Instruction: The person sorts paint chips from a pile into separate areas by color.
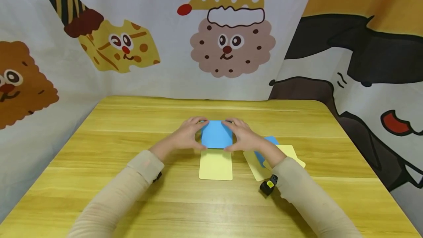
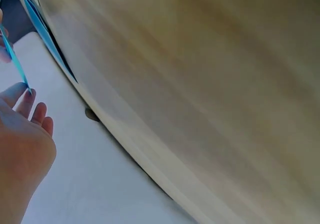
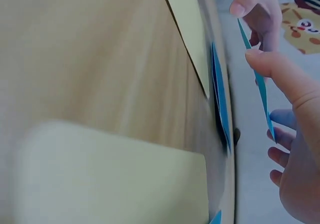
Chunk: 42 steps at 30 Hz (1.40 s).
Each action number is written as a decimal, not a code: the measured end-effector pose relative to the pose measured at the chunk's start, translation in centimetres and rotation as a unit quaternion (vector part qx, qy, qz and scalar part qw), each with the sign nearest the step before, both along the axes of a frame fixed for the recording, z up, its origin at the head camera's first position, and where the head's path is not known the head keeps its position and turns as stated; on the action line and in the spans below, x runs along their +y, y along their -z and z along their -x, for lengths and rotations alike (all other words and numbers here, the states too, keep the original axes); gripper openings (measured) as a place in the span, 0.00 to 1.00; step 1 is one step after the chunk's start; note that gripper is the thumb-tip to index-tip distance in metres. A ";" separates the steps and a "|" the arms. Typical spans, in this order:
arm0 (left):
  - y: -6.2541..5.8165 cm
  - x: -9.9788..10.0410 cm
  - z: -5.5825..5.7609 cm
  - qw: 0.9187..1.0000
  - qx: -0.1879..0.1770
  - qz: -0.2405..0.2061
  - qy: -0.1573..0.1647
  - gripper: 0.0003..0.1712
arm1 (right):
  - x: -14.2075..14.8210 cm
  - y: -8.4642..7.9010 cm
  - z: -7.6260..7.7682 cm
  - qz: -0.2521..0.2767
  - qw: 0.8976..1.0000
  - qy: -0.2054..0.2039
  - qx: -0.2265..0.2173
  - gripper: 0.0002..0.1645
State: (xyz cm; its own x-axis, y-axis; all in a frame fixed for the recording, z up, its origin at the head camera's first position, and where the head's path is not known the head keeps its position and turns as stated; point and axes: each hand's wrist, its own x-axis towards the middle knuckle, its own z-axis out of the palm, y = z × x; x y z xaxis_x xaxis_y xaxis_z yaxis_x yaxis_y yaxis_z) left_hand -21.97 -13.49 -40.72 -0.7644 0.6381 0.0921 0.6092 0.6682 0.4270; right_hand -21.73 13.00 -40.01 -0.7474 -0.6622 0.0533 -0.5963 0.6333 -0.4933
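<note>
In the head view a blue card [image 1: 216, 135] is held up by both hands over the middle of the table. My left hand [image 1: 188, 134] pinches its left side between thumb and fingers. At the opposite side my right hand [image 1: 243, 136] does the same. Both wrist views show the card edge-on and clear of the tabletop. Below it, another blue piece [image 3: 220, 98] rests on the table, its underside seemingly raised; the held card mostly hides it from the head view. A yellow card [image 1: 216, 165] lies flat just nearer to me.
Right of centre, yellow cards [image 1: 289, 153] and a blue card [image 1: 271, 139] overlap loosely, partly covered by my right forearm. The wooden table [image 1: 99, 179] reaches back to a cloth [image 1: 172, 80] printed with cartoon figures. A small black device [image 1: 267, 187] sits at my right wrist.
</note>
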 end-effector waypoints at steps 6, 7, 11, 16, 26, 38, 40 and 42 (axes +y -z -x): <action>0.1 -0.3 1.4 1.000 -0.015 0.012 -0.020 0.57 | -0.6 0.0 2.1 -0.023 0.999 0.005 -0.026 0.61; 0.2 -0.3 1.6 0.999 -0.019 0.015 -0.022 0.57 | -0.7 0.0 2.4 -0.025 0.999 0.006 -0.030 0.61; 0.4 -0.3 2.4 0.999 -0.021 0.029 -0.026 0.57 | -0.9 0.3 3.3 -0.036 0.999 0.003 -0.035 0.61; 0.6 -0.2 2.9 0.998 -0.026 0.052 -0.026 0.57 | -0.9 0.7 4.1 -0.049 0.998 -0.002 -0.047 0.61; 0.7 0.3 3.2 0.996 -0.047 0.074 -0.030 0.56 | -0.7 1.5 4.7 -0.061 0.995 0.001 -0.081 0.61; 1.2 0.2 3.4 0.994 -0.075 0.071 -0.034 0.57 | -0.7 1.7 4.9 -0.081 0.991 0.002 -0.108 0.61; 1.1 0.1 3.4 0.995 -0.072 0.068 -0.034 0.58 | -0.7 1.7 4.9 -0.079 0.991 0.003 -0.109 0.61; 1.1 0.0 3.4 0.995 -0.066 0.064 -0.034 0.58 | -0.6 1.7 4.8 -0.076 0.991 0.005 -0.108 0.62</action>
State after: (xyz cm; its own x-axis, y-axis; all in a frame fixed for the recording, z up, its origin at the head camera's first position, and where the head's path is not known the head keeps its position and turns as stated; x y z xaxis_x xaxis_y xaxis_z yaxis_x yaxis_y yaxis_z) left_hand -25.40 -13.49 -41.81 -0.8064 0.5845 -0.0894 0.5053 0.7597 0.4093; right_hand -26.57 12.37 -41.74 -0.7369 -0.6430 -0.2085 -0.4810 0.7155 -0.5066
